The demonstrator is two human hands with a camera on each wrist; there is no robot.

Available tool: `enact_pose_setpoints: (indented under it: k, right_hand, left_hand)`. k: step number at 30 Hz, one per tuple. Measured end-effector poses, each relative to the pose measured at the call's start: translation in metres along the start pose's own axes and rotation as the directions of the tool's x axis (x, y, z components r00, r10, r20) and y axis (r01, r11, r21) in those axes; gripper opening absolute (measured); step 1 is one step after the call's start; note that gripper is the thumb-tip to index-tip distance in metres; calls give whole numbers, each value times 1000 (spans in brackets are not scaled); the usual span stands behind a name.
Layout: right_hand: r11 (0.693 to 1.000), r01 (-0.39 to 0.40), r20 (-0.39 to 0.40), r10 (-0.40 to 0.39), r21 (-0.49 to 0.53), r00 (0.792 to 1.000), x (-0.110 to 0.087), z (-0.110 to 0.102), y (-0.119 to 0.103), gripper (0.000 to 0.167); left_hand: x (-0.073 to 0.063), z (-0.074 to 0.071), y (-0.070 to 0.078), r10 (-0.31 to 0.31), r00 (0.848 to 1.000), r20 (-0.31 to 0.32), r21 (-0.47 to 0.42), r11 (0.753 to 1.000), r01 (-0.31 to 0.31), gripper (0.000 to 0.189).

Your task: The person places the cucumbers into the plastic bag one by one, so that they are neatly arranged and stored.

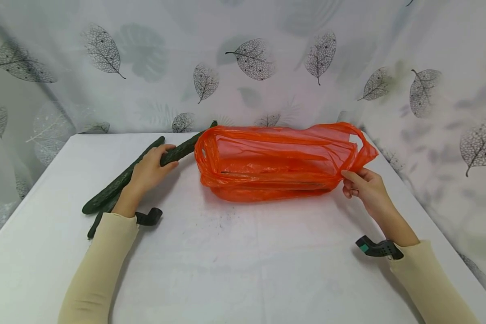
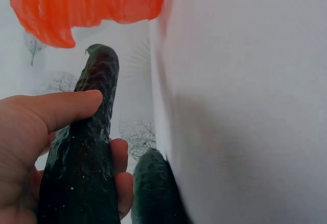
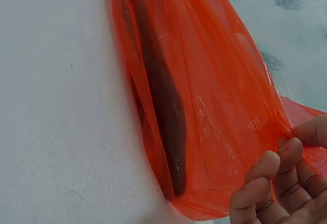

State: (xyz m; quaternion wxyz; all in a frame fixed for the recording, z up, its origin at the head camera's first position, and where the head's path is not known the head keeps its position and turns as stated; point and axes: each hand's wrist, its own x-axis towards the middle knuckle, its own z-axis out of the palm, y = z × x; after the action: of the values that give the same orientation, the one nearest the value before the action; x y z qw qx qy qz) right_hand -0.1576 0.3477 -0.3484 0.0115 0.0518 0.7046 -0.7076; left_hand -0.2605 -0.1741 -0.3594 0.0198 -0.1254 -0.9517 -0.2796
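My left hand [image 1: 147,172] grips a dark green cucumber [image 1: 181,151], thumb on one side and fingers curled round the other in the left wrist view. The cucumber slants up to the right, its far end beside the mouth of an orange-red plastic bag [image 1: 275,182]. At the bag's right end my right hand [image 1: 366,191] pinches the thin plastic between thumb and fingers. Through the film, the right wrist view shows a long dark cucumber-like shape [image 3: 166,104] lying inside the bag. Below and left of my left hand, another cucumber [image 1: 113,191] lies on the table.
A further dark cucumber [image 1: 98,221] lies partly hidden under the left forearm. The white table [image 1: 243,270] has small dark specks in front of the bag. Behind it hangs a pale leaf-patterned curtain [image 1: 154,99], which also runs along the right side.
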Motion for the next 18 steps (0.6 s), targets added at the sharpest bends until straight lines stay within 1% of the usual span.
enact_pose_setpoints:
  k: [4,10,18]
  right_hand:
    - [1000,1,-2,-1,-12,1000,0,0,0,12]
    - [1000,-2,-1,2,-18,1000,0,0,0,12]
    - [1000,6,0,-6,-23,1000,1,0,1,12]
  left_hand:
    - [1,-4,7,17,999,-27,-5,1000,-17,54]
    - [4,-9,12,26,999,-43,-8,1000,-26,53]
    - [8,-17,23,37,999,-31,17,999,-36,55]
